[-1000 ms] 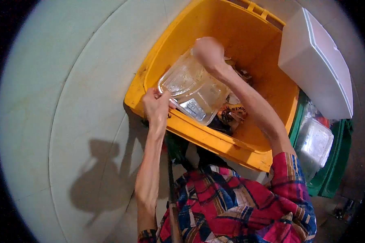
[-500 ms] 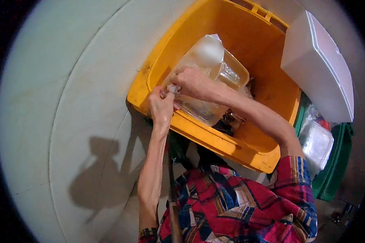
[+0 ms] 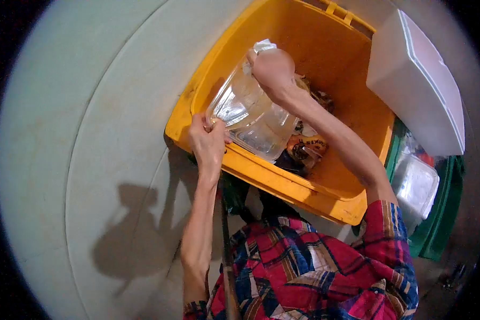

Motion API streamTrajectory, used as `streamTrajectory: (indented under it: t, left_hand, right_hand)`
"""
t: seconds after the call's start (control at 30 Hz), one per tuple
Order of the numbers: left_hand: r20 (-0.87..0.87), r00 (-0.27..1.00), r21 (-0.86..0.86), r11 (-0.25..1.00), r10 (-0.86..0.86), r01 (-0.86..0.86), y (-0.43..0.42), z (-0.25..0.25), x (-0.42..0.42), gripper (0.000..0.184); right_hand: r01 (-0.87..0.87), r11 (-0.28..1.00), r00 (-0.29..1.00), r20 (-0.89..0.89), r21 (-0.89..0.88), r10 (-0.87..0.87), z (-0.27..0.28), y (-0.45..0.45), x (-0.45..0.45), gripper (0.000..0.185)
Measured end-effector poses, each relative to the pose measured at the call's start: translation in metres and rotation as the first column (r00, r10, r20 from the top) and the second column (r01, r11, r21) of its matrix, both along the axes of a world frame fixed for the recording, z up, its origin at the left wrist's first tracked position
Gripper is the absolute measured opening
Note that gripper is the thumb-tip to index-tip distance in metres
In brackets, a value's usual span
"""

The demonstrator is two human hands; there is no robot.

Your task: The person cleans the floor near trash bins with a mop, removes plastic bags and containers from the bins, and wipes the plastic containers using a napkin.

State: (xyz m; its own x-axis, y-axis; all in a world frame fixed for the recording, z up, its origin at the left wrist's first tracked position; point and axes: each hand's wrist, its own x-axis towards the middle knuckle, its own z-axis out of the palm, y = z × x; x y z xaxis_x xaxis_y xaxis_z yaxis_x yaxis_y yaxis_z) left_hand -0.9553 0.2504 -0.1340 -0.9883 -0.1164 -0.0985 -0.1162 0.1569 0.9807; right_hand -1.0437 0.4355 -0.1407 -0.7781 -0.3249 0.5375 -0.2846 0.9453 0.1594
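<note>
My left hand (image 3: 207, 140) grips the near-left edge of clear plastic containers (image 3: 253, 120), just inside the near-left rim of a yellow bin (image 3: 282, 181). The containers tilt over the bin's inside. My right hand (image 3: 272, 69) is closed at their far end, with a crumpled white tissue (image 3: 264, 46) sticking out past its fingers. A pale round blur covers part of the right hand. Below the containers lie dark scraps and an orange printed wrapper (image 3: 307, 146).
A white foam box (image 3: 410, 80) stands right of the bin. Beneath it, a green bin (image 3: 440, 224) holds a clear lidded container (image 3: 417, 186) and something red. Pale tiled floor (image 3: 117, 128) spreads on the left, with a shadow on it.
My right hand moved in to my left hand with the white tissue, then back out to the containers' far end. My left hand has kept its hold at the near edge.
</note>
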Motion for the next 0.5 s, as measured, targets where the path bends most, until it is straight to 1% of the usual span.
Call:
streamTrajectory:
  t: [0.03, 0.1, 0.2, 0.3, 0.37, 0.4, 0.43, 0.47, 0.5]
  left_hand:
    - [-0.015, 1.000, 0.022, 1.000, -0.001, 0.002, 0.002, 0.002, 0.003, 0.015]
    - [-0.015, 1.000, 0.010, 1.000, 0.006, -0.006, 0.003, 0.002, 0.005, 0.015]
    - [-0.031, 0.999, 0.003, 0.999, 0.034, -0.034, 0.002, 0.001, 0.005, 0.015]
    - [-0.034, 0.998, 0.030, 0.999, 0.044, -0.043, 0.001, 0.003, 0.006, 0.016]
    - [-0.053, 0.997, 0.043, 0.997, 0.060, -0.057, 0.001, 0.008, 0.005, 0.016]
    - [-0.076, 0.995, 0.045, 0.997, 0.071, -0.068, 0.003, 0.012, 0.005, 0.016]
    - [-0.100, 0.991, 0.050, 0.996, 0.084, -0.080, 0.001, 0.012, 0.004, 0.017]
    - [-0.113, 0.989, 0.037, 0.995, 0.094, -0.091, -0.001, 0.011, 0.003, 0.017]
    - [-0.125, 0.987, 0.022, 0.995, 0.102, -0.100, -0.005, 0.009, 0.001, 0.017]
  right_hand:
    - [-0.005, 1.000, 0.999, -0.049, 0.010, 0.006, -0.003, 0.004, -0.006, 0.015]
    - [-0.018, 0.999, 0.989, -0.143, 0.030, 0.022, -0.010, 0.009, -0.017, 0.010]
    - [0.003, 0.998, 0.997, -0.081, -0.060, -0.008, -0.011, 0.005, -0.023, 0.009]
    - [0.003, 0.992, 0.984, -0.177, -0.125, -0.026, -0.014, 0.006, -0.031, 0.015]
    - [0.060, 0.940, 0.990, -0.103, -0.335, -0.100, -0.001, 0.007, -0.027, 0.021]
    - [0.093, 0.898, 0.989, -0.061, -0.431, -0.132, 0.007, 0.010, -0.025, 0.024]
    - [0.133, 0.794, 0.987, 0.008, -0.593, -0.159, 0.010, 0.011, -0.024, 0.027]
    - [0.177, 0.659, 0.982, 0.083, -0.731, -0.172, 0.015, 0.015, -0.022, 0.030]
    - [0.225, 0.497, 0.972, 0.160, -0.838, -0.170, 0.019, 0.020, -0.020, 0.033]
